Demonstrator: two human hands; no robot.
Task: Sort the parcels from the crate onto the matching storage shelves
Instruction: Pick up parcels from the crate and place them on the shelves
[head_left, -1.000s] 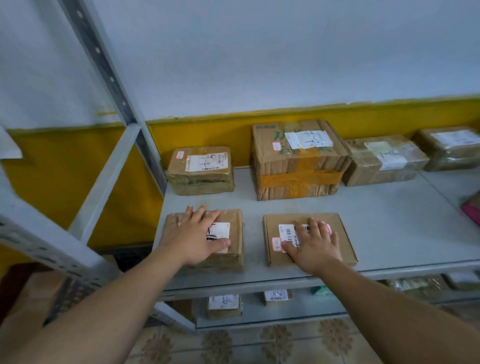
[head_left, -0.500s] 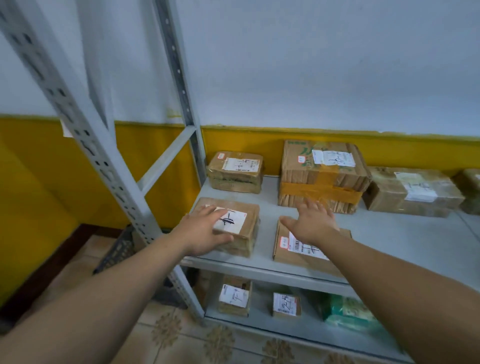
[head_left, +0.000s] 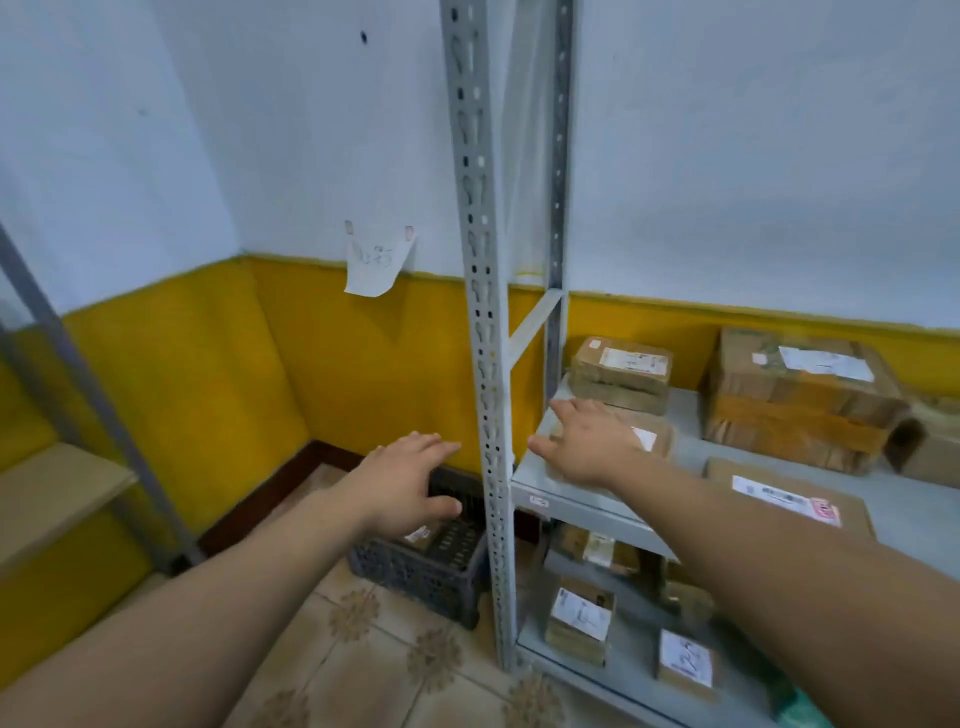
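Left hand (head_left: 405, 483) swung from cardboard parcel (head_left: 662, 432) to over black lattice crate (head_left: 415, 577); right hand (head_left: 592, 447) above parcel; grips spread.

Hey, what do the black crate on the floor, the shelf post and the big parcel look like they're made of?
Crate: likely moulded plastic, matte black; its walls are a grid of holes. Shelf post: probably steel, painted light grey, punched with rows of slots. Big parcel: brown cardboard, banded with glossy orange-brown tape, with a white paper label.
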